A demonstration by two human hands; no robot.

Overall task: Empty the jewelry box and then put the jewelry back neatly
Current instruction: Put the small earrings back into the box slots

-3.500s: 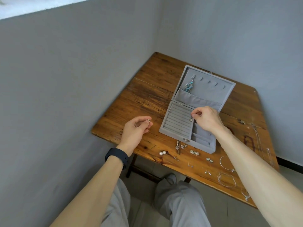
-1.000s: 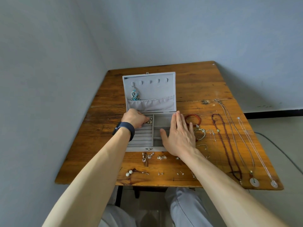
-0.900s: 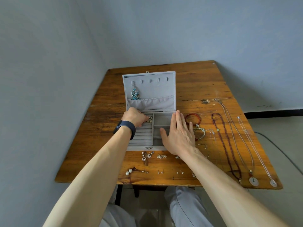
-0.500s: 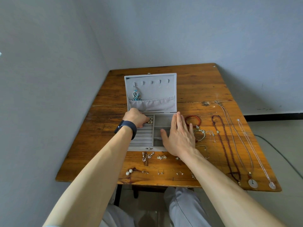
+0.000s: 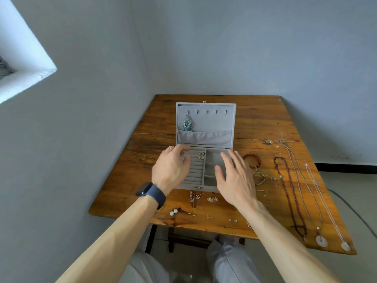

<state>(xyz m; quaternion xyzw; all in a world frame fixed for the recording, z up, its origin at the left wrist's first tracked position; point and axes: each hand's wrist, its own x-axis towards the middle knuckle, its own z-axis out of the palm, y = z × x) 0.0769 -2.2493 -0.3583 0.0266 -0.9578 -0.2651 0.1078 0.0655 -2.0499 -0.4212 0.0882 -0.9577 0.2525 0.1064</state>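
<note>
Head view: our left hand [image 5: 171, 170], right hand [image 5: 234, 180] spread empty over jewelry box [image 5: 212, 121]; we'd pinch earrings [image 5: 194, 197] at 6 o'clock singly.

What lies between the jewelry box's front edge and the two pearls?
Head view: drop earrings lie on the table, between jewelry box and pearls.

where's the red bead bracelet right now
Head view: the red bead bracelet lies on the wooden table, just right of the open jewelry box, beside the right hand.
</note>
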